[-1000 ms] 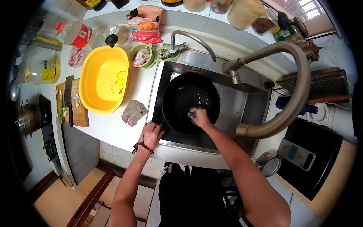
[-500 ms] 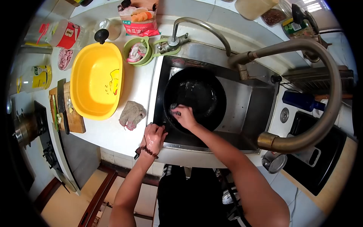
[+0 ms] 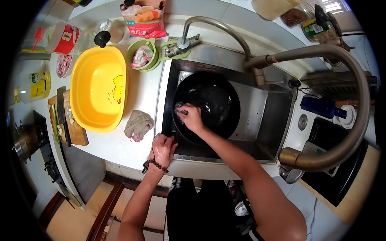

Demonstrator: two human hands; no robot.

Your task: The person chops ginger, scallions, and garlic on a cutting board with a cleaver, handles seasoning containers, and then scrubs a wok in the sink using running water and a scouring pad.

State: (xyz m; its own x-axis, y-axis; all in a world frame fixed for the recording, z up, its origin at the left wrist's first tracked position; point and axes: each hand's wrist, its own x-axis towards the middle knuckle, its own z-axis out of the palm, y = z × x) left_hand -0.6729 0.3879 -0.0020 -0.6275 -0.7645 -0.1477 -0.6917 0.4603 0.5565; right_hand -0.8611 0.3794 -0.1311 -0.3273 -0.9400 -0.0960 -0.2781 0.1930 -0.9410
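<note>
A black wok (image 3: 213,96) lies in the steel sink (image 3: 251,120), its inside wet and shiny. My right hand (image 3: 191,116) is inside the wok near its left wall, fingers pinched on a steel wool scrubber (image 3: 179,106) that shows only in part. At the sink's front left corner, my left hand (image 3: 163,147) is closed, apparently round the wok's handle, which the fingers mostly hide. A beaded bracelet is on that wrist. Beside this hand, on the counter, lies a crumpled grey-brown cloth (image 3: 138,125).
Left on the counter (image 3: 108,146) are a yellow basin (image 3: 96,92) and a cutting board (image 3: 78,130) with a knife (image 3: 62,116). A green strainer (image 3: 152,63) sits behind. The curved faucet (image 3: 354,80) arches over the sink's right side. A blue bottle (image 3: 321,107) lies at right.
My right hand has shifted slightly left and up along the wok's wall with the scrubber. My left hand stays at the sink's corner. The view has moved slightly.
</note>
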